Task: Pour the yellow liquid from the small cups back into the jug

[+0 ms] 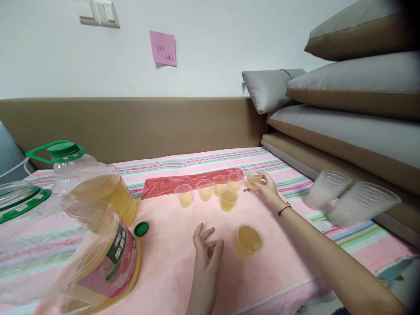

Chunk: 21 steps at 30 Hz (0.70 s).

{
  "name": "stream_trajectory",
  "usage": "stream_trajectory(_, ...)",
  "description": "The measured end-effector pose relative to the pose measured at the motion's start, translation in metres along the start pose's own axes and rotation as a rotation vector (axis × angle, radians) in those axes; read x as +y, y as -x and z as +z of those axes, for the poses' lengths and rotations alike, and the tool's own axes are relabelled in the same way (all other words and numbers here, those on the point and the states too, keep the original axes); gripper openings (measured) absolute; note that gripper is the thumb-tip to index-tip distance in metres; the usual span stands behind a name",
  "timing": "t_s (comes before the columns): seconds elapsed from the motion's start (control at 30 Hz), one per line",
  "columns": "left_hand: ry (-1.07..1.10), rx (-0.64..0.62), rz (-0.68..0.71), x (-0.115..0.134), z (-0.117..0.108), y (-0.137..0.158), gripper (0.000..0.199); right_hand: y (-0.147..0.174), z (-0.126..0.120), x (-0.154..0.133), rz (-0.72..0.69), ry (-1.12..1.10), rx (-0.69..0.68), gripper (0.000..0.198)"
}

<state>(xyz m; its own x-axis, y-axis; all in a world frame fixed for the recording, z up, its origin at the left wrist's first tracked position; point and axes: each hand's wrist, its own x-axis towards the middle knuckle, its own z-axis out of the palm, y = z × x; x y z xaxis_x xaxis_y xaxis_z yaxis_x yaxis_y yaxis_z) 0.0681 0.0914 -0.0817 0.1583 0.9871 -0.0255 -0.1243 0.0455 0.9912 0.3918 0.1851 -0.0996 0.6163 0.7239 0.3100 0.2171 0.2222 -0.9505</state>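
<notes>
Setting read as a home interior; living or sleeping area could not be told. Evidence: thick grey-and-brown fabric cushions were stacked at right, a small grey pillow beside them. A long, low brown panel ran along a plain white wall, which bore white plastic switches. A pink cloth with multicoloured stripes covered the surface in front.

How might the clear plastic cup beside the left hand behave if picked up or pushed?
The clear plastic cup looks thin-walled, so it would probably flex under a firm squeeze. It's open-topped, so its yellow drink might slosh out if jolted. Standing on pink cloth, it could tip if pushed.
</notes>
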Motion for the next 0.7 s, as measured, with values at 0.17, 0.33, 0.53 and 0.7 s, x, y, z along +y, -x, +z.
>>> stream_trajectory(0.17,0.032,-0.038,-0.046,0.005,-0.004,0.000,0.069,-0.006,0.003,-0.014,-0.088,0.094,-0.002,0.066)
stream_trajectory(0.33,0.040,-0.031,-0.040,0.007,-0.003,0.001,0.068,-0.010,0.008,-0.020,-0.192,0.184,-0.019,0.061)
stream_trajectory(0.53,0.073,0.019,-0.026,0.006,0.003,0.002,0.068,-0.013,0.008,-0.025,-0.275,0.311,-0.044,0.058)
stream_trajectory(0.7,0.078,0.003,-0.031,0.011,0.002,0.003,0.067,-0.017,0.011,-0.035,-0.356,0.418,-0.083,0.055)
